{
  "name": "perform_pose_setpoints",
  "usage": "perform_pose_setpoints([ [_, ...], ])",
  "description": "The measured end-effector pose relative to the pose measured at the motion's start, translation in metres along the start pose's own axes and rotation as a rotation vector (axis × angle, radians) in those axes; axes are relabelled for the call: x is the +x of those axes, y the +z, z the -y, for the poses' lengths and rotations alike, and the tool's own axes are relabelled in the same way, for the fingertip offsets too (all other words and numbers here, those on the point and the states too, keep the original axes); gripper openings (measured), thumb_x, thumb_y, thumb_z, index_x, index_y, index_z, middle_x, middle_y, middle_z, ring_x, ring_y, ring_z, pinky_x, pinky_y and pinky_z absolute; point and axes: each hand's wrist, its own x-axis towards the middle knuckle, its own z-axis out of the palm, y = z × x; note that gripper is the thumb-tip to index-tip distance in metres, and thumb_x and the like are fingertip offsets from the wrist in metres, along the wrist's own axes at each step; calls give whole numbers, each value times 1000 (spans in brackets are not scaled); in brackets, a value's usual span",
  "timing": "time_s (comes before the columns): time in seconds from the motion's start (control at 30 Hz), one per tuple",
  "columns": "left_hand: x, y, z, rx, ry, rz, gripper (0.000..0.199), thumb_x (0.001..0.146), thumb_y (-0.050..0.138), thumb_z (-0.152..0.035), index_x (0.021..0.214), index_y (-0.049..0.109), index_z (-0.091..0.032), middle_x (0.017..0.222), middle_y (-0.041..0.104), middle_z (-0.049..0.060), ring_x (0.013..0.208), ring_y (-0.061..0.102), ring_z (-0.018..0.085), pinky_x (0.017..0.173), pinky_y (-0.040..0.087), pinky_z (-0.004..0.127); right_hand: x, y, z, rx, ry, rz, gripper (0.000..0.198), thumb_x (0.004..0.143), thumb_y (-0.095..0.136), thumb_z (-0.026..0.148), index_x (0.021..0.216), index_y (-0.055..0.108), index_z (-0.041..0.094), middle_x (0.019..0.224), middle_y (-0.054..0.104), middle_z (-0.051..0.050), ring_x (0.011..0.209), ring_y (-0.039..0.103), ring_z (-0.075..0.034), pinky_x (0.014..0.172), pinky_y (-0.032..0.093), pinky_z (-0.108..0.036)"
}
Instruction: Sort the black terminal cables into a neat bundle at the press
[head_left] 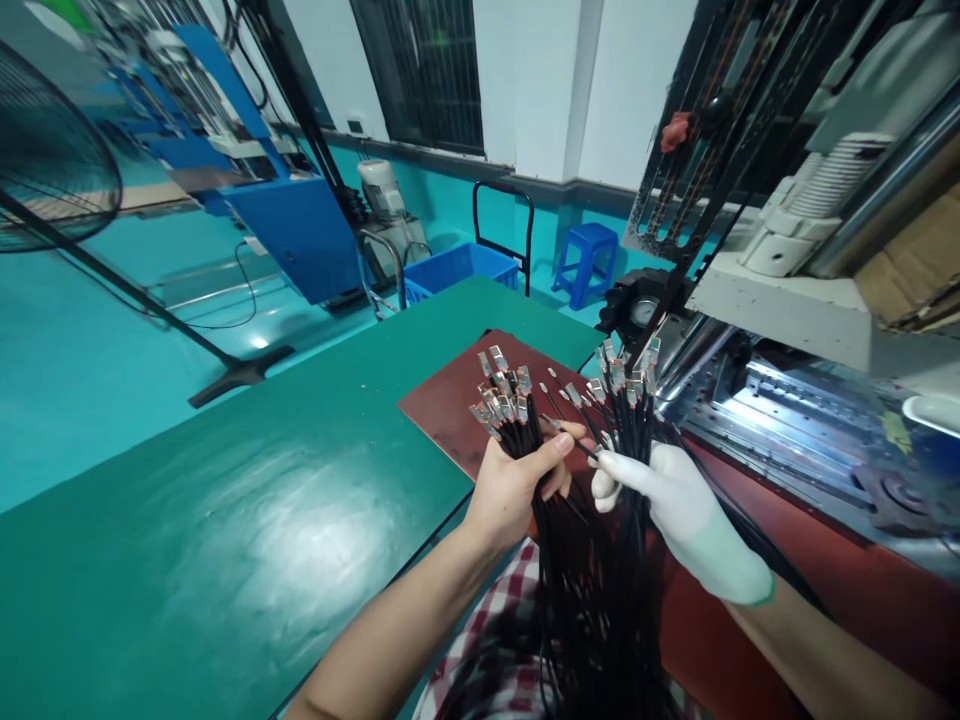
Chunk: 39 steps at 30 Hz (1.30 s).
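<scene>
My bare left hand (517, 480) is closed around a bundle of black cables (523, 432) with flat silvery metal connectors (504, 398) at their upper ends. In a white glove, my right hand (660, 490) grips a second bundle of black cables (631, 430), tipped with similar metal ends (626, 372). Between the hands, the left thumb and fingers and the right fingertips meet at a single thin cable (579, 442). Loose cable lengths (592, 600) hang down over my checked clothing. The palms hide the middle of both bundles.
A reddish-brown sheet (450, 400) lies on the green table (225, 560). Close on the right stands a machine with a metal bed (795, 410). Beyond the table are a blue crate (465, 265), a blue stool (587, 262) and a fan (52, 160).
</scene>
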Motion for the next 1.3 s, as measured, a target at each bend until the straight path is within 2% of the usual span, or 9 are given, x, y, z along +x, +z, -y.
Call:
perform_pose_setpoints([
  [0.3, 1, 1, 0, -31, -1, 27, 21, 78, 72, -29, 88, 70, -10, 38, 41, -7, 36, 36, 5, 42, 36, 20, 0, 1, 0, -23, 11, -6, 37, 88, 59, 42, 64, 63, 14, 63, 64, -3, 63, 60, -13, 67, 47, -24],
  [0.47, 0, 0, 0, -49, 15, 34, 23, 76, 73, -25, 95, 69, -12, 50, 51, -5, 38, 35, 3, 45, 39, 21, 0, 0, -2, 19, 29, 47, 40, 89, 58, 44, 62, 62, 14, 60, 61, -2, 59, 57, -11, 64, 44, -24],
  [0.63, 1, -2, 3, -16, 59, 25, 24, 77, 72, -24, 98, 66, -14, 63, 62, -1, 39, 38, 3, 47, 42, 23, -3, 0, -2, 119, 98, 28, 39, 87, 60, 48, 69, 63, 14, 65, 60, -1, 61, 56, -11, 60, 41, -23],
  [0.8, 0, 0, 4, -6, 69, 14, 17, 80, 69, -24, 94, 66, -13, 47, 44, -8, 38, 35, 4, 47, 40, 22, -3, 1, -4, 138, 103, 2, 39, 87, 60, 49, 69, 61, 13, 65, 59, -1, 61, 55, -11, 63, 42, -24],
  [0.9, 0, 2, 4, 6, 67, -2, 15, 81, 68, -24, 91, 66, -13, 44, 37, -9, 38, 33, 4, 47, 39, 22, -4, 3, -4, 170, 113, -13, 39, 86, 61, 49, 69, 60, 13, 67, 59, -2, 61, 55, -12, 62, 42, -25],
  [1.2, -1, 7, 7, -60, 109, -77, 17, 75, 73, -22, 82, 61, -13, 44, 41, -9, 36, 35, 4, 43, 39, 22, -4, 3, -2, 174, 134, -4, 39, 86, 61, 48, 69, 61, 13, 64, 59, -2, 60, 56, -12, 59, 43, -24],
  [1.3, -1, 7, 8, -56, 113, -92, 18, 74, 74, -23, 82, 61, -13, 51, 48, -7, 36, 36, 3, 42, 39, 22, -4, 4, 0, 183, 140, -5, 39, 85, 61, 49, 70, 61, 13, 64, 59, -2, 60, 56, -12, 57, 43, -23],
])
